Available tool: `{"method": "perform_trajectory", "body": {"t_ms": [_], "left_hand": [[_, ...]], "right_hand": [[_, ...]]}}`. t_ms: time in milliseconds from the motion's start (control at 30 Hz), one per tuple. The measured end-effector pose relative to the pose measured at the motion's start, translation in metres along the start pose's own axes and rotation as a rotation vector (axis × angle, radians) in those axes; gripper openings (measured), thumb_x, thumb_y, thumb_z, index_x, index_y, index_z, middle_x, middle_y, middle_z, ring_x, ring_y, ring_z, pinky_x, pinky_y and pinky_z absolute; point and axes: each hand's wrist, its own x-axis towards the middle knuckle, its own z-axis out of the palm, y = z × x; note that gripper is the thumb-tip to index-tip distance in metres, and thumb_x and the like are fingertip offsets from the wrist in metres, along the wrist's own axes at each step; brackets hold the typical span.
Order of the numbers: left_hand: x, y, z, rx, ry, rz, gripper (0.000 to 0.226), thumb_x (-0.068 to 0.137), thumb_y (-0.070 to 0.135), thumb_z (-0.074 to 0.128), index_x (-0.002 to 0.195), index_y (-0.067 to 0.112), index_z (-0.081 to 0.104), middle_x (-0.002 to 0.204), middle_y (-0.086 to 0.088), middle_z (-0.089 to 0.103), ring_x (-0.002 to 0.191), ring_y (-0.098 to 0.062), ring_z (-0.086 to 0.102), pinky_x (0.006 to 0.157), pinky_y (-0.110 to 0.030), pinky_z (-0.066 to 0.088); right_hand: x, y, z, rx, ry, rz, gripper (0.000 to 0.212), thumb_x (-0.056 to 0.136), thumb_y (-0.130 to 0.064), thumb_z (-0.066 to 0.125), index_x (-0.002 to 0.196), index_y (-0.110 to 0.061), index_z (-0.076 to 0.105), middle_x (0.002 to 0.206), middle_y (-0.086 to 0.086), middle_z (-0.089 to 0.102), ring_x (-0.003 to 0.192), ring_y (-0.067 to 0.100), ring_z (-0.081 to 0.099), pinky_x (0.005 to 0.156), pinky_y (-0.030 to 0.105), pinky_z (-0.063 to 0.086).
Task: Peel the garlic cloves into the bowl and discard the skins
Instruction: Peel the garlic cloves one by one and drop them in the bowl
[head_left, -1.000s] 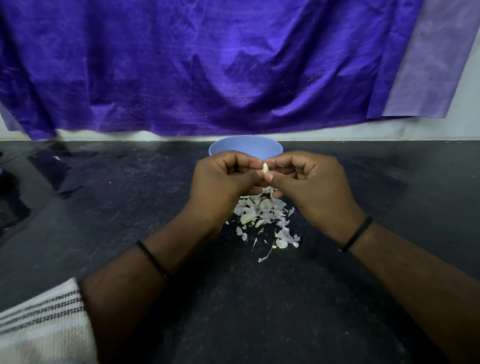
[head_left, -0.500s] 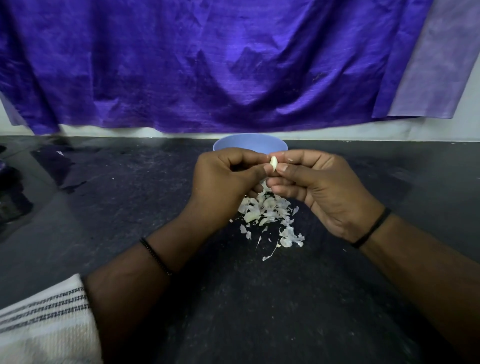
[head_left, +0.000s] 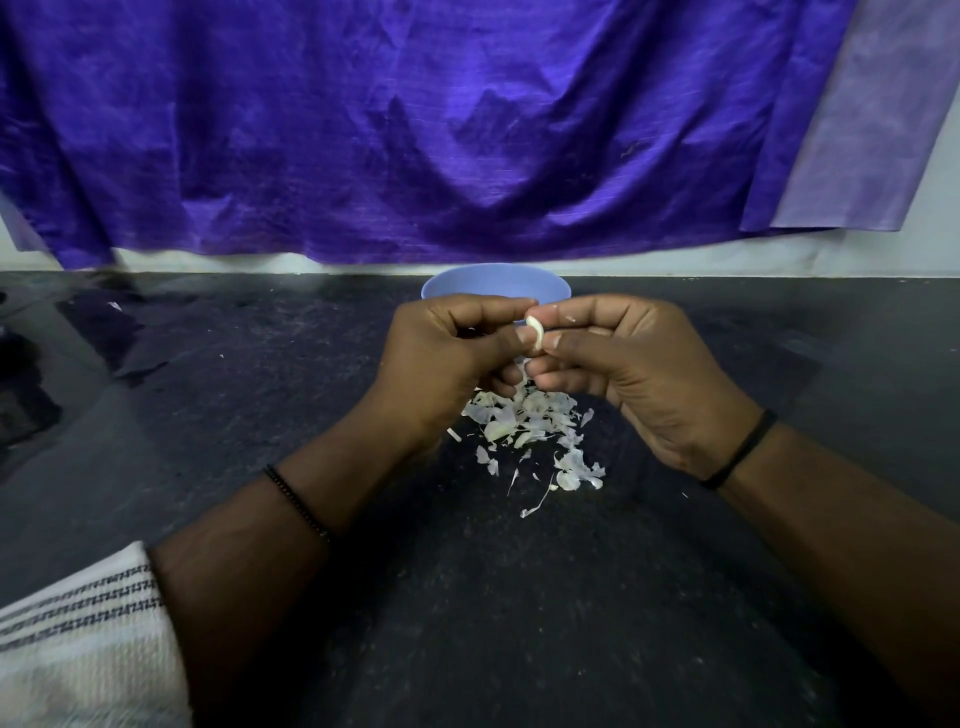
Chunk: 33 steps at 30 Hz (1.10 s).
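Between your two hands, just in front of the blue bowl (head_left: 494, 280), you are holding one garlic clove (head_left: 535, 331) up off the counter. Your left hand (head_left: 447, 358) is pinching its near side with thumb and curled forefinger, and your right hand (head_left: 631, 364) is pinching the other side the same way, the remaining fingers of both hands curling underneath. The clove is showing pale and smooth where it is visible; whether any skin is clinging to its hidden side, you cannot tell from this view.

You are working above the pile of skins (head_left: 530, 431) lying on the dark counter (head_left: 234, 395), not above the bowl. That is the main risk: if the clove is slipping out of two fingertip pinches, it is probably dropping into the skins, where a pale clove is hard to pick out from pale scraps. A small fleck is also sticking to your right forefinger, so a scrap could be riding along into the bowl when you are reaching over it. Loose skins are lying close to the bowl's base and are light enough to scatter under a sweeping wrist.
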Motion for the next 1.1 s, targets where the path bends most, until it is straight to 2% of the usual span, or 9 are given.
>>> {"method": "perform_trajectory", "body": {"t_ms": [133,433,733,1100], "left_hand": [[0.0019,-0.0021,-0.0012,-0.032,0.010,-0.030,0.013,0.088,0.001,0.068,0.098,0.006,0.075,0.070,-0.009,0.071,0.057,-0.016,0.062,0.053,-0.025,0.053],[0.0008,-0.0007,-0.0014,-0.047,0.000,-0.046,0.015,0.088,0.001,0.068,0.102,-0.002,0.073,0.070,-0.013,0.068,0.057,-0.017,0.060,0.052,-0.025,0.053],[-0.0023,-0.0002,0.0024,0.042,0.049,0.082,0.012,0.088,-0.001,0.069,0.095,0.008,0.074,0.071,-0.010,0.073,0.056,-0.016,0.064,0.054,-0.027,0.056],[-0.0035,-0.0025,0.0056,0.043,0.066,0.081,0.011,0.088,0.000,0.069,0.098,0.001,0.074,0.075,-0.016,0.073,0.056,-0.020,0.064,0.053,-0.029,0.056]], "right_hand": [[-0.0012,-0.0011,0.0012,-0.017,-0.024,0.004,0.015,0.088,0.001,0.068,0.102,-0.001,0.072,0.089,0.021,0.075,0.073,0.019,0.072,0.065,0.022,0.059],[-0.0014,-0.0012,-0.0002,0.063,-0.038,0.039,0.018,0.084,0.004,0.069,0.101,0.002,0.072,0.093,0.026,0.074,0.079,0.023,0.074,0.070,0.023,0.061],[0.0002,0.0022,0.0018,0.068,-0.038,-0.006,0.022,0.087,0.011,0.063,0.101,-0.002,0.073,0.077,0.012,0.072,0.069,0.015,0.067,0.066,0.021,0.058],[0.0028,0.0045,0.0020,0.026,0.000,-0.038,0.019,0.088,0.009,0.062,0.093,-0.004,0.076,0.074,0.009,0.070,0.067,0.015,0.064,0.063,0.022,0.057]]}}
